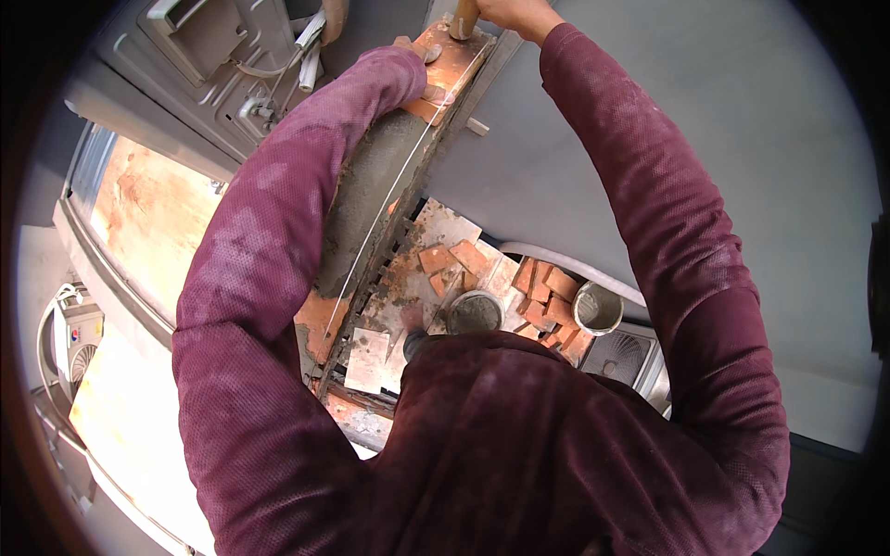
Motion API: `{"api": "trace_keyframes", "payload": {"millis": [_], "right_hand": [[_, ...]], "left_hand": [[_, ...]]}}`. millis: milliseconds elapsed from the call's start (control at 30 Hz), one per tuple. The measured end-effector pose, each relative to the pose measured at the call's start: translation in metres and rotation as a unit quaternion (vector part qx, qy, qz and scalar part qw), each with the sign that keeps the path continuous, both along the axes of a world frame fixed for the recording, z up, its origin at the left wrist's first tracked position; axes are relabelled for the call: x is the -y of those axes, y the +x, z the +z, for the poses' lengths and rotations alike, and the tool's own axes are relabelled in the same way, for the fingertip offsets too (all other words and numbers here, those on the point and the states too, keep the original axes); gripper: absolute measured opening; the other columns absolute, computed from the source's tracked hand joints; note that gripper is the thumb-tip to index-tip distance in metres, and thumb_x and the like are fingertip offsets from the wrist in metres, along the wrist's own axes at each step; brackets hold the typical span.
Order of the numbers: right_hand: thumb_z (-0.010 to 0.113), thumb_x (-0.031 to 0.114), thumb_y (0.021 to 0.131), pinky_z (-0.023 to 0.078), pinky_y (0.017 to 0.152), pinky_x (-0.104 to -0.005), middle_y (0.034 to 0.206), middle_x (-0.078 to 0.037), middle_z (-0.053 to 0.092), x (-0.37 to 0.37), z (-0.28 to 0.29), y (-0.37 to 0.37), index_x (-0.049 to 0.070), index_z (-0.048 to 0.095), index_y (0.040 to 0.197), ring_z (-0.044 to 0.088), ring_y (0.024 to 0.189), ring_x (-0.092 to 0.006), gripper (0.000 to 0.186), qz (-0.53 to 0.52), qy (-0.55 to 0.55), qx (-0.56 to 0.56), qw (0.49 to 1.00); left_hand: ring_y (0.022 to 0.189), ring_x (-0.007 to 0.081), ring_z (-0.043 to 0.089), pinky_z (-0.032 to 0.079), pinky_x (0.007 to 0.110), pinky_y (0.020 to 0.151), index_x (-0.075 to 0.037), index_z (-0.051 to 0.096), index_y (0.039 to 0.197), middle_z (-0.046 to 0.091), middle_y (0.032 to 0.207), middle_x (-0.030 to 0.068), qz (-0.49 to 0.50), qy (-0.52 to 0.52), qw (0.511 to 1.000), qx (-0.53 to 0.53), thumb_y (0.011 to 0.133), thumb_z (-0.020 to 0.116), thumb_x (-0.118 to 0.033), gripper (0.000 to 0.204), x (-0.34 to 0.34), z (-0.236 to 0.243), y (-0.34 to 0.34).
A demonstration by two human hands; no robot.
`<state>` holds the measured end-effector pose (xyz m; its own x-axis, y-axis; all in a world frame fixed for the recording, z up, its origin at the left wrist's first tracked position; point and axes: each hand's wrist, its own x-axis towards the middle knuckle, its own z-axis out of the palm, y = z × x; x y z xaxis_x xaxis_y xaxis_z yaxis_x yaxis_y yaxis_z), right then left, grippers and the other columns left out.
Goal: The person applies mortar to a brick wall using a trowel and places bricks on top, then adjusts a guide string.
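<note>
At the top, an orange clay tile (449, 63) lies on the far end of a narrow wall. My left hand (428, 57) rests on it, fingers spread, partly hidden by the maroon sleeve. Above the tile's far edge, my right hand (515, 13) is closed around a wooden handle (463, 20). The handle's lower end meets the tile or is just above it; the tool's other end is out of view. Grey wet mortar (375, 171) covers the wall top nearer to me. A taut white string (394, 185) runs along the wall's right side, passing over the tile.
Below on the right, a platform (371, 357) bears broken orange tiles (454, 259), a bucket of mortar (475, 313), stacked bricks (554, 301) and a second bucket (597, 308). A foot shows there. Grey metal units with cables (199, 74) stand left of the wall; a grey sheet (556, 185) is right.
</note>
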<state>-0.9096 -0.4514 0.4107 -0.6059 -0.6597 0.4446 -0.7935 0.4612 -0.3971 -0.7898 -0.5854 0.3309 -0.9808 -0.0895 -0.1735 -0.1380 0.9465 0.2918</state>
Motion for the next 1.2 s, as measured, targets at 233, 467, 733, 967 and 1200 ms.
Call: {"api": "trace_keyframes", "payload": {"millis": [233, 467, 733, 967, 1200], "right_hand": [[0.065, 0.02, 0.08, 0.049, 0.075, -0.0439, 0.086, -0.025, 0.065, -0.014, 0.024, 0.022, -0.003, 0.06, 0.091, 0.065, 0.085, -0.0377, 0.026, -0.003, -0.016, 0.044, 0.999], [0.067, 0.021, 0.079, 0.05, 0.076, -0.0429, 0.088, -0.025, 0.065, -0.005, -0.002, 0.044, -0.002, 0.06, 0.096, 0.065, 0.088, -0.0368, 0.03, 0.012, -0.038, 0.049, 0.998], [0.068, 0.015, 0.077, 0.049, 0.073, -0.0433, 0.084, -0.025, 0.064, 0.017, -0.002, 0.049, -0.003, 0.06, 0.088, 0.064, 0.084, -0.038, 0.022, 0.122, -0.082, 0.094, 0.985], [0.059, 0.016, 0.087, 0.05, 0.07, -0.0418, 0.092, -0.02, 0.064, -0.151, 0.093, 0.045, 0.001, 0.06, 0.091, 0.063, 0.078, -0.0362, 0.016, 0.116, -0.306, 0.16, 0.931], [0.036, 0.033, 0.101, 0.046, 0.034, -0.0265, 0.068, -0.002, 0.047, -0.209, -0.132, 0.193, 0.007, 0.047, 0.097, 0.05, 0.046, -0.0099, 0.029, 0.065, -0.465, 0.594, 0.653]], "left_hand": [[0.125, 0.0322, 0.051, 0.037, 0.038, 0.106, -0.012, 0.04, 0.144, 0.053, 0.133, 0.0213, -0.012, 0.069, 0.997, -0.033, 0.065, 0.083, -0.053, 0.098, 0.005, -0.006, -0.004], [0.117, 0.0271, 0.058, 0.04, 0.035, 0.103, -0.004, 0.056, 0.131, 0.062, 0.123, 0.0157, 0.103, 0.225, 0.969, 0.014, 0.064, 0.086, -0.045, 0.084, 0.036, -0.022, 0.022], [0.119, 0.0278, 0.057, 0.038, 0.033, 0.105, 0.002, 0.049, 0.135, 0.06, 0.126, 0.0177, 0.119, 0.224, 0.967, 0.012, 0.069, 0.084, -0.041, 0.086, 0.073, -0.046, 0.032], [0.134, 0.0258, 0.041, 0.028, 0.031, 0.112, 0.001, 0.036, 0.143, 0.039, 0.146, 0.0221, -0.027, 0.262, 0.962, -0.07, 0.081, 0.077, -0.024, 0.079, 0.027, -0.045, -0.001], [0.132, 0.0226, 0.042, 0.033, 0.033, 0.109, 0.002, 0.029, 0.146, 0.044, 0.144, 0.0174, -0.079, 0.181, 0.98, 0.008, 0.078, 0.078, -0.036, 0.092, 0.035, 0.005, 0.035]]}}
